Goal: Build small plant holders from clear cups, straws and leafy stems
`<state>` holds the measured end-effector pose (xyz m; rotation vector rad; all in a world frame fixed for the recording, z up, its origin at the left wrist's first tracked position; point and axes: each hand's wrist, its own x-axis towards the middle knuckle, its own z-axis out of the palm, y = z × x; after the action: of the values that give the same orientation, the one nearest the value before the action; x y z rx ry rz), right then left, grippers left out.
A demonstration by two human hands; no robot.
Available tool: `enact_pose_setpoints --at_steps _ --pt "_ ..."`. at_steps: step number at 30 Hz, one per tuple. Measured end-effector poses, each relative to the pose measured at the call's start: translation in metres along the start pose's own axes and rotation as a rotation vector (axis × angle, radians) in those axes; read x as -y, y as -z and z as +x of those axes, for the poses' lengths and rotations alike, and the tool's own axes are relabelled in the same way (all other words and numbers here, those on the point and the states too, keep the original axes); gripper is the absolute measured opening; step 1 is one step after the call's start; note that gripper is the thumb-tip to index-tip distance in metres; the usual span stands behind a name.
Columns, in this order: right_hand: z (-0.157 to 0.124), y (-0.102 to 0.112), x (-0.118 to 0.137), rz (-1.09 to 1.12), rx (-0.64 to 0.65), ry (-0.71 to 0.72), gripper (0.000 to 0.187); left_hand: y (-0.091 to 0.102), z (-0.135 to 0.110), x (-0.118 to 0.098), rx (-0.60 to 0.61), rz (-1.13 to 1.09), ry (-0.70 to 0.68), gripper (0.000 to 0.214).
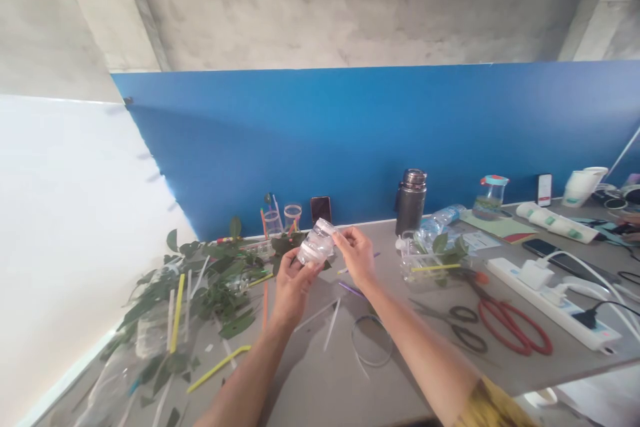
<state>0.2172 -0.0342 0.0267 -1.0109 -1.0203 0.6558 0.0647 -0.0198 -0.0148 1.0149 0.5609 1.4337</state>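
Along the left edge of the grey bench (320, 387) lies a heap of green leafy twigs (210, 280), with two yellow plastic straws (177, 310) lying among and just in front of it, one of them bent. Behind the heap, at the back edge, stand two small clear plastic cups (273, 220) side by side, and just right of them one dark phone (321, 209) leans on the blue wall.

Above the middle of the bench the left hand (293, 283) grasps a small clear ribbed plastic bottle (316, 243) from below, tilted, while the right hand (356, 255) pinches its upper end with the fingertips. Below the hands two thin white straws (331, 315) and one clear plastic ring (373, 340) lie flat on the bench, apart from the bottle.

Right of the hands, one dark metal flask (411, 200) stands at the back edge, with a clear plastic tub holding leaves (425, 257) in front of it. Further right lie two pairs of scissors, one black-handled (463, 327) and one red-handled (510, 323), just beside each other, then one white power strip (555, 303) with plugs in it toward the right edge
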Motion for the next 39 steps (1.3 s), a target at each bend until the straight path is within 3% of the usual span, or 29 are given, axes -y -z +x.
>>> enact_pose_setpoints --at_steps 9,15,19,22,25,27,30,34,39 --pt "0.000 0.001 0.000 0.009 -0.022 0.009 0.037 0.002 0.000 0.000 -0.002 -0.042 0.034 0.060" --pt "0.006 0.008 -0.002 -0.010 0.192 -0.008 0.041 0.009 0.004 0.001 0.120 -0.059 0.131 0.054" --pt "0.010 0.010 -0.005 -0.014 0.181 -0.056 0.041 0.017 0.008 0.002 0.143 0.040 0.174 0.076" --pt "0.008 0.011 -0.001 -0.049 0.225 -0.041 0.040 0.021 0.010 -0.006 0.121 0.209 0.055 0.075" --pt "0.001 0.012 0.006 -0.097 0.372 -0.006 0.040 0.020 0.011 -0.018 0.064 0.416 -0.176 0.061" --pt "-0.003 0.011 0.008 -0.121 0.454 0.006 0.040 0.019 0.010 -0.026 0.091 0.451 -0.257 0.060" --pt "-0.007 0.010 0.007 -0.133 0.516 0.019 0.039 0.015 0.008 -0.033 0.169 0.359 -0.165 0.056" --pt "-0.008 0.012 0.004 -0.126 0.598 0.016 0.037 0.015 0.007 -0.035 0.154 0.205 0.064 0.043" --pt "-0.004 0.019 0.004 -0.059 0.757 -0.044 0.038 0.019 0.012 -0.035 0.199 0.085 0.195 0.041"
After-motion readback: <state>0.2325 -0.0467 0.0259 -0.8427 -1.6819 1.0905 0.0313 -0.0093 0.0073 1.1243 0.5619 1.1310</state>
